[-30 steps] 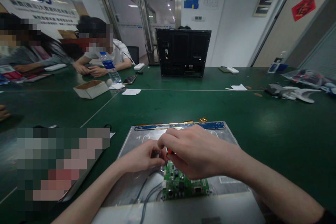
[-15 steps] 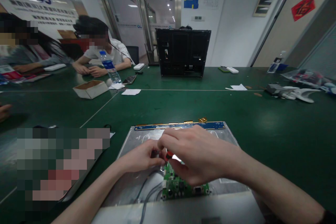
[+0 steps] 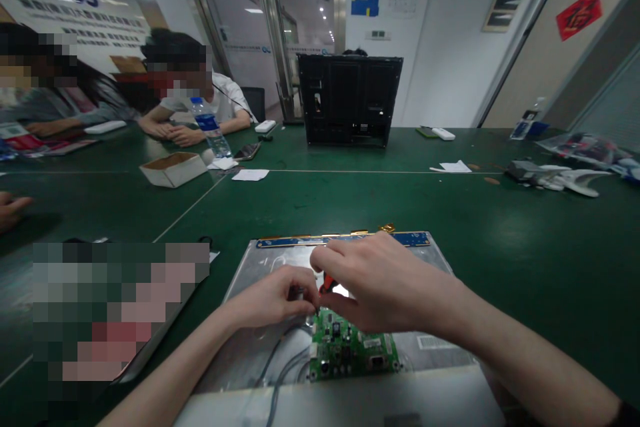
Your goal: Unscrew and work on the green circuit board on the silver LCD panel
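Note:
My right hand (image 3: 387, 283) is closed around a screwdriver (image 3: 328, 282), of which only a bit of the red and black handle shows between the fingers. Beneath it lies a green circuit board (image 3: 345, 347) on the back of a silver display panel (image 3: 260, 347). At the board's upper left corner my left hand (image 3: 285, 297) is closed in a pinch, fingertips close to those of the right. What it pinches, if anything, is hidden. Grey cables (image 3: 283, 373) run from the board's left side toward me. A blue strip board (image 3: 415, 239) edges the panel's far side.
The panel rests on a green table (image 3: 480, 240). Farther off stand a black monitor housing (image 3: 350, 100), a small open box (image 3: 173, 171) and a water bottle (image 3: 210, 128). Two people sit at the left; a person's hand (image 3: 13, 210) reaches in there. White parts (image 3: 555, 177) lie right.
My right hand has tilted up and shifted slightly, uncovering more of the circuit board. The left hand has barely moved. The person's hand at the left edge has come further in.

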Demonstrator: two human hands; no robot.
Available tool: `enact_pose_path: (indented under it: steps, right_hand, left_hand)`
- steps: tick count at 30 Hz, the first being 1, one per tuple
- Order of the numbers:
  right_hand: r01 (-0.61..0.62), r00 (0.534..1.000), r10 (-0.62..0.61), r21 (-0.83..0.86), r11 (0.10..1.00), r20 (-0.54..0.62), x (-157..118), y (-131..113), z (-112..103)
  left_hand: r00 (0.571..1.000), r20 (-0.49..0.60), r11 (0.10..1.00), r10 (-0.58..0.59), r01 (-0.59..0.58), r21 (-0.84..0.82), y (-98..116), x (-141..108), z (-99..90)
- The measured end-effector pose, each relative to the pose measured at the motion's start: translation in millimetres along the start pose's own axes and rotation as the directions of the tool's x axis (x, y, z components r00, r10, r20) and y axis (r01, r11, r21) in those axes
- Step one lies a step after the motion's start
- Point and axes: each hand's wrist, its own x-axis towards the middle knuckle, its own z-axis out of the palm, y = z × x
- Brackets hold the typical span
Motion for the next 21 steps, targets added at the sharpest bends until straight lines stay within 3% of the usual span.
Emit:
enact_pose_path:
  steps: [5, 14, 21]
  right_hand:
    - [0.109, 0.994, -0.108, 0.067, 0.992, -0.018, -1.1, -2.0, -0.3]
    - [0.012, 1.0, -0.012, 0.003, 1.0, -0.017, 2.1, 0.3, 6.6]
    - [0.088, 0.996, -0.089, 0.08, 0.993, 0.002, -1.2, -0.5, -1.3]
  left_hand:
    - [0.998, -0.047, 0.999, -0.046, 0.046, -0.003, 1.8, -4.9, 5.2]
    - [1.0, -0.002, 1.0, -0.005, 0.005, 0.019, 1.3, 0.2, -1.2]
    - [1.0, -0.024, 0.999, -0.007, 0.008, 0.031, 1.2, -2.9, 2.8]
